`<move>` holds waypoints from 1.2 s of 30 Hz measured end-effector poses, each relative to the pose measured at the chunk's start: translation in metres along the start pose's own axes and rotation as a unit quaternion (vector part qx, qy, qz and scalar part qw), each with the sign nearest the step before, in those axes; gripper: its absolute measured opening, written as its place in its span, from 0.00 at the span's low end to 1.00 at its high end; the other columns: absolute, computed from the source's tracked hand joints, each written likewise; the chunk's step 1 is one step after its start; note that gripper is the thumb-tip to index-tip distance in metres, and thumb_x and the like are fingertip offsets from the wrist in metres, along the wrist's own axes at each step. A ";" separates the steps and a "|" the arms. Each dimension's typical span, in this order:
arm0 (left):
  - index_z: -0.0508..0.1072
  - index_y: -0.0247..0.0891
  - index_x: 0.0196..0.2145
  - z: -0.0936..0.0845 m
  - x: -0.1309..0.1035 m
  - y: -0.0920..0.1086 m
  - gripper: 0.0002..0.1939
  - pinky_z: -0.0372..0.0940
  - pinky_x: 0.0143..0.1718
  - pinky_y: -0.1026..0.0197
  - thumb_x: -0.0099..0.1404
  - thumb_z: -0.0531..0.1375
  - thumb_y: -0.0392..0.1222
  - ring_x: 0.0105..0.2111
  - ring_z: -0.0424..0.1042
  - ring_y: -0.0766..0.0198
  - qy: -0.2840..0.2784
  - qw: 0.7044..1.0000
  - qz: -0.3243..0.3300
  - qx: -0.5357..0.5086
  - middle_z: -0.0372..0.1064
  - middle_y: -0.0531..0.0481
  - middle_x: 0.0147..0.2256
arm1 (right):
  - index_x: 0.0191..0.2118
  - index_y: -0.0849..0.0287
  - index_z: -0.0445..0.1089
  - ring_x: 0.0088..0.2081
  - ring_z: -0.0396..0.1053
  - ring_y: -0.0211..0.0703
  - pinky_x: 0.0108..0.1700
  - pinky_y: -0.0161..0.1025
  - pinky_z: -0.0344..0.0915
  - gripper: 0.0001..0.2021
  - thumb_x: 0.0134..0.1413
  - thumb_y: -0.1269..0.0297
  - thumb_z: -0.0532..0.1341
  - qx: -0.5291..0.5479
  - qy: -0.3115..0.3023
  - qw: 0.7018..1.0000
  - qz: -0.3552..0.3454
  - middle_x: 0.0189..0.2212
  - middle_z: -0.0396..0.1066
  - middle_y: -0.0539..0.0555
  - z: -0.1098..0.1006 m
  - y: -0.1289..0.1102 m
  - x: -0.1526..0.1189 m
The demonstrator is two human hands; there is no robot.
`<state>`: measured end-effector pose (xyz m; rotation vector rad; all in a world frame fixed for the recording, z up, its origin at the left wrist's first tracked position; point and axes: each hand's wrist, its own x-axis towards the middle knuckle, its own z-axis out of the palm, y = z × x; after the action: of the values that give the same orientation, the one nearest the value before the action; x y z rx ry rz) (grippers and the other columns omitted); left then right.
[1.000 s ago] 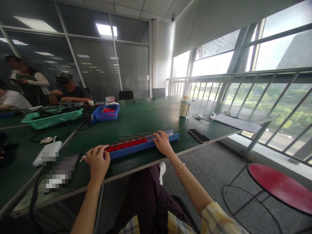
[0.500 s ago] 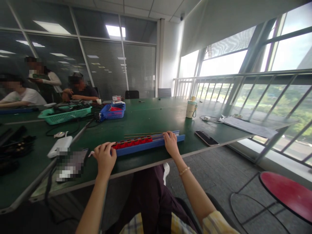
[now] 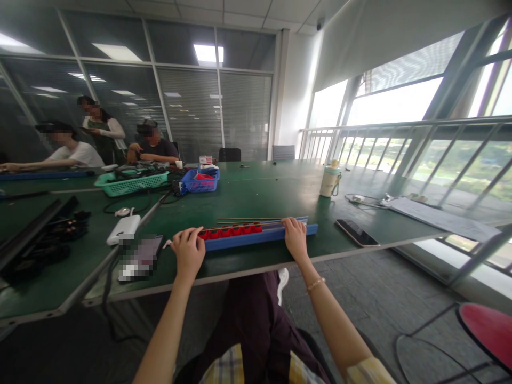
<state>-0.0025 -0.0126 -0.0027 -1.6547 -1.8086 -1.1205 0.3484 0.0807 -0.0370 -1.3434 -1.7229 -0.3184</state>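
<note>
A long blue trough (image 3: 248,241) lies on the table in front of me, with a row of several red blocks (image 3: 236,230) in its left part. My left hand (image 3: 189,249) is closed around the trough's left end, beside the leftmost red blocks; the grip partly hides that end. Toward the right end, my right hand (image 3: 296,238) is closed over the trough, its fingertips bent over the far side near thin rods. One thin brass-coloured rod (image 3: 240,218) runs along behind the trough. Another runs close above the red blocks. Exactly what the right fingertips touch is unclear.
A phone (image 3: 356,232) lies right of the trough, and a bottle (image 3: 330,180) stands farther back. To the left are a white device (image 3: 124,230), another phone (image 3: 144,257), a green basket (image 3: 134,185) and a blue basket (image 3: 200,184). Several people sit or stand at the far left.
The camera view has turned slightly left, so the scene sits farther right in the picture. Both hands stay at the same places on the trough.
</note>
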 end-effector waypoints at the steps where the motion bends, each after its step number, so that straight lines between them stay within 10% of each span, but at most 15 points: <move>1: 0.77 0.41 0.49 0.000 0.000 0.000 0.18 0.54 0.52 0.46 0.66 0.52 0.38 0.51 0.60 0.49 0.000 1.000 0.000 0.000 0.72 0.42 0.47 | 0.42 0.56 0.72 0.43 0.65 0.50 0.52 0.46 0.56 0.14 0.67 0.67 0.48 0.007 0.006 1.000 0.015 0.42 0.72 0.58 0.000 0.002 0.000; 15: 0.78 0.42 0.47 0.000 0.000 -0.001 0.17 0.55 0.51 0.46 0.67 0.52 0.37 0.50 0.61 0.49 -0.003 1.000 -0.008 -0.005 0.72 0.43 0.47 | 0.37 0.58 0.71 0.43 0.65 0.51 0.50 0.47 0.63 0.14 0.63 0.67 0.48 0.151 0.104 0.977 0.109 0.37 0.68 0.60 -0.005 0.016 0.000; 27: 0.78 0.42 0.46 -0.005 -0.001 -0.004 0.17 0.56 0.52 0.46 0.67 0.52 0.37 0.50 0.61 0.49 -0.004 1.000 -0.007 -0.012 0.72 0.43 0.46 | 0.36 0.59 0.76 0.43 0.67 0.50 0.49 0.46 0.64 0.16 0.63 0.63 0.51 0.143 0.059 0.985 0.082 0.37 0.71 0.59 0.003 0.020 0.010; 36: 0.78 0.41 0.47 -0.004 -0.002 -0.005 0.17 0.56 0.54 0.44 0.65 0.52 0.37 0.51 0.61 0.49 -0.009 1.000 -0.018 -0.021 0.72 0.41 0.47 | 0.39 0.57 0.80 0.42 0.69 0.48 0.48 0.43 0.64 0.14 0.60 0.65 0.56 0.030 -0.054 0.998 0.018 0.40 0.74 0.59 0.022 0.039 0.083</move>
<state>-0.0082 -0.0166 -0.0035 -1.6683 -1.8451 -1.1695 0.3711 0.1629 0.0025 -1.3687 -1.7813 -0.1750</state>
